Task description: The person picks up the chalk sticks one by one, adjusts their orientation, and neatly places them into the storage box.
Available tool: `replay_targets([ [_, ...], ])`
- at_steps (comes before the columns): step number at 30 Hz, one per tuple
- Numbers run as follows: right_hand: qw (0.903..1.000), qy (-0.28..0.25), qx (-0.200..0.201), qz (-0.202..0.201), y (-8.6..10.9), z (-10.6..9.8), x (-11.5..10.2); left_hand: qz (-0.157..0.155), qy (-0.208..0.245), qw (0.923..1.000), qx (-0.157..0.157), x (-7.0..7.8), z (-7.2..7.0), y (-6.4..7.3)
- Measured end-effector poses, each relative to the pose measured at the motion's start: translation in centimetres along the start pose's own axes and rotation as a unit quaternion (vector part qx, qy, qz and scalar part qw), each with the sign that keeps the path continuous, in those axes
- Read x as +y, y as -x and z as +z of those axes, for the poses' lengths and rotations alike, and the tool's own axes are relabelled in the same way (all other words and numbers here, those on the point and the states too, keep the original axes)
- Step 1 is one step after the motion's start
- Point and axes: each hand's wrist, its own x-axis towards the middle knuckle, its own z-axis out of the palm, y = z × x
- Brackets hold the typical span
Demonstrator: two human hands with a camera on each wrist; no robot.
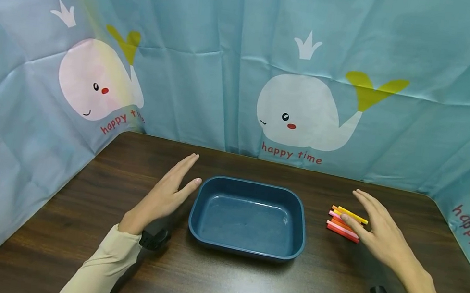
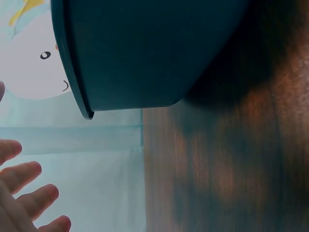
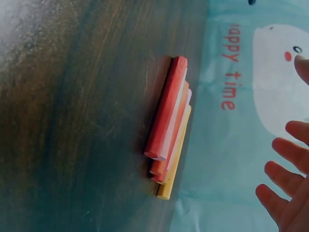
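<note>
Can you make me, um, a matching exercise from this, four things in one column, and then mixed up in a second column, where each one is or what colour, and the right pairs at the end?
Column one
1. Tray
2. Sticks
3. Left hand
4. Right hand

Column two
A. To the left of the tray
B. Partly in front of the sticks in the head view
C. Dark blue, between the two hands
D. Red, pink, orange and yellow

Right pairs
1-C, 2-D, 3-A, 4-B
</note>
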Motion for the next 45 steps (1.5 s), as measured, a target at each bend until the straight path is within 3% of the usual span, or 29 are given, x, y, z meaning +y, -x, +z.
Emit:
replay_targets([
  [13,0.9997,-0.003,-0.013,0.021,0.7,0.2,-0.5,0.008,0.023,0.9996,-0.017,0.9,0.1,1.4],
  [24,0.9999,-0.008,-0.014,-0.003,1.1,0.6,-0.3,0.021,0.085,0.9949,-0.051,1.5,1.0,1.8],
  [32,0.9995,0.012,-0.003,-0.03,1.5,1.2,0.1,0.015,0.101,0.9918,-0.077,1.3,1.8,2.1],
  [38,0.9995,0.019,-0.009,-0.023,1.5,1.3,0.4,0.024,0.11,0.9908,-0.075,0.9,2.0,1.9],
  [45,0.9994,0.012,-0.023,-0.024,1.1,1.6,0.6,0.012,0.113,0.9892,-0.092,0.4,2.1,1.9],
])
